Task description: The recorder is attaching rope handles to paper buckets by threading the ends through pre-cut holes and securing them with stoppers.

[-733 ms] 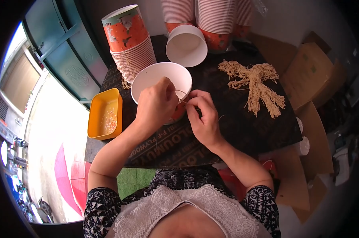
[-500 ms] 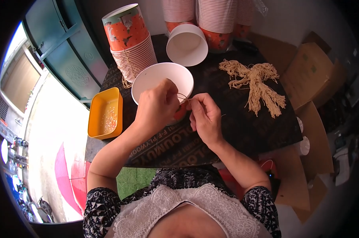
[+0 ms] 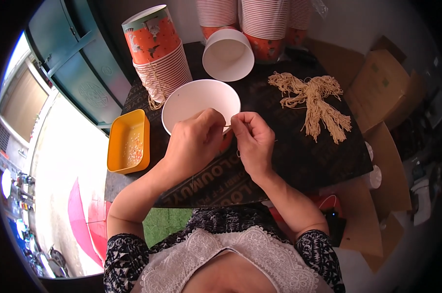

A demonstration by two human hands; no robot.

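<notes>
My left hand [image 3: 194, 142] and my right hand [image 3: 252, 139] meet over the near rim of a white paper bowl [image 3: 194, 100] on a dark table [image 3: 289, 156]. Both pinch a thin tan string [image 3: 228, 127] stretched between their fingertips. The bowl's orange outer wall shows just below my left hand. A bundle of tan strings [image 3: 315, 100] lies on the table to the right, apart from both hands.
An orange tray [image 3: 128, 141] with small beads sits at the table's left edge. Behind the bowl stand a stack of orange patterned paper bowls [image 3: 157, 53], another white bowl [image 3: 228, 54] and more stacks [image 3: 265, 24]. Cardboard boxes [image 3: 382, 88] stand on the right.
My two hands have drawn closer together and the string between them is shorter. The bowl and the bundle have not moved.
</notes>
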